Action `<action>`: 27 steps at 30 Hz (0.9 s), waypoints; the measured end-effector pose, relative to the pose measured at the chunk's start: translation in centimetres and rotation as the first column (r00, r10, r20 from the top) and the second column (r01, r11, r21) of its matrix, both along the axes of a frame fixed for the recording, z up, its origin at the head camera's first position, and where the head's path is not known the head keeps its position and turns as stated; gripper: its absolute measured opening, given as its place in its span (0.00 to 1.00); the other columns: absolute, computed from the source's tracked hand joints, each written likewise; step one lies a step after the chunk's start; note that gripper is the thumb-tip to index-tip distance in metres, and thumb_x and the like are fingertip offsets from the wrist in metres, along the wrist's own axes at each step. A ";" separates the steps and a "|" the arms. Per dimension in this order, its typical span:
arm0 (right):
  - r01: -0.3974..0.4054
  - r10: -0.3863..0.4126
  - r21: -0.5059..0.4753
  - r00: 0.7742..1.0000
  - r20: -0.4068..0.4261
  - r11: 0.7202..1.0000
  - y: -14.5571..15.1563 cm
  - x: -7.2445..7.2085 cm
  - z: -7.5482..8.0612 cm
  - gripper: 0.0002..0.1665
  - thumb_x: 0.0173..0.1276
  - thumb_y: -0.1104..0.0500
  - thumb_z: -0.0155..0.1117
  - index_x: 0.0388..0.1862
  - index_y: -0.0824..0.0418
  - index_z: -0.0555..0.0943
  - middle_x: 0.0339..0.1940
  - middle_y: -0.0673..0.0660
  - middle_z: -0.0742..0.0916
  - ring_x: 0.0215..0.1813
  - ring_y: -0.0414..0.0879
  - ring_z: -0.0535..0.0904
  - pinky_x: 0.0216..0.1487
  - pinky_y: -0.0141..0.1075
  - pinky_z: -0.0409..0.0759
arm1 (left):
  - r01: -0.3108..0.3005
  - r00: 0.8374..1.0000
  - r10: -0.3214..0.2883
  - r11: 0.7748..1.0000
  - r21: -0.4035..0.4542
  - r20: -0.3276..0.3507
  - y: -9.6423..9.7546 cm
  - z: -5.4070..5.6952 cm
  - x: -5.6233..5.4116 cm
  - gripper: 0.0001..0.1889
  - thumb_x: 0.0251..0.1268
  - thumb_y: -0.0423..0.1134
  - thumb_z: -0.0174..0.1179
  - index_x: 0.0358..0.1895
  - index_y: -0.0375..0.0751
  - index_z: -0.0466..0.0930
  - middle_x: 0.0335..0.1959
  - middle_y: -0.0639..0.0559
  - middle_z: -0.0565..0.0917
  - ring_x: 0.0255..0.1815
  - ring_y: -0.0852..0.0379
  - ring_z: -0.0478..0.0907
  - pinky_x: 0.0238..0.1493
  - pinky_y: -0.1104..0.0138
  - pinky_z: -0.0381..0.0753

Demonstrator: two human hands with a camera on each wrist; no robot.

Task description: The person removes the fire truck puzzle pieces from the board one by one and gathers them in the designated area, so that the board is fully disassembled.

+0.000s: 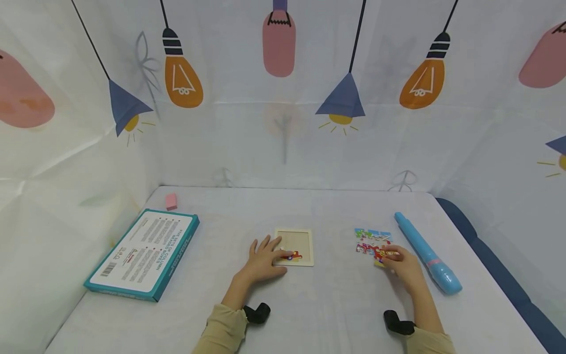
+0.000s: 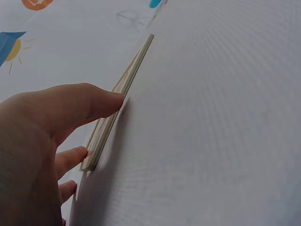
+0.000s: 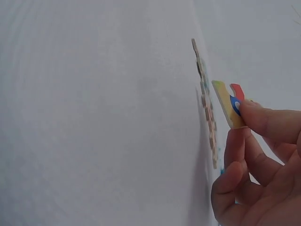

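A small wooden puzzle tray (image 1: 311, 248) lies at the middle of the table. My left hand (image 1: 260, 261) rests at its left side with fingers spread, the index finger reaching over a red and yellow puzzle piece (image 1: 296, 256) in its lower left corner. In the left wrist view the thumb (image 2: 89, 101) touches the tray's edge (image 2: 136, 70). To the right, my right hand (image 1: 404, 268) pinches a puzzle piece (image 3: 229, 106), yellow with blue and red, between thumb and fingers. Just beyond it, several colourful puzzle pieces (image 1: 369, 236) lie on the table in rows.
At the left lies a teal-edged box (image 1: 141, 253), with a pink block (image 1: 171, 201) behind it. Right of the right hand is a long blue bottle-like object (image 1: 426, 253). A printed white curtain (image 1: 247, 142) hangs behind the table; a blue seat edge (image 1: 495, 275) shows at the right.
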State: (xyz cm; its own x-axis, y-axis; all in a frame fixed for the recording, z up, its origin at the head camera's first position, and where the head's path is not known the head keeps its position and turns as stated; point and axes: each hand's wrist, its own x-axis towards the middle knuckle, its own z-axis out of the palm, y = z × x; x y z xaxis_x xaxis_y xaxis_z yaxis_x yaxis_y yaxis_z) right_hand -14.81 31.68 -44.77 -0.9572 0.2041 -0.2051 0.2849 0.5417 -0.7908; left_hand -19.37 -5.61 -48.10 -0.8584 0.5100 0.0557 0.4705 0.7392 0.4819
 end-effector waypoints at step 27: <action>0.096 -0.079 0.244 0.994 -0.081 0.965 -0.4 -0.2 -0.3 0.21 0.63 0.62 0.58 0.52 0.72 0.73 0.41 0.68 0.78 0.40 0.56 0.73 0.34 0.37 0.72 | -0.003 1.000 0.003 1.000 0.014 -0.004 0.0 0.1 0.1 0.22 0.53 0.48 0.60 0.55 0.56 0.79 0.69 0.44 0.62 0.71 0.38 0.48 0.63 0.38 0.39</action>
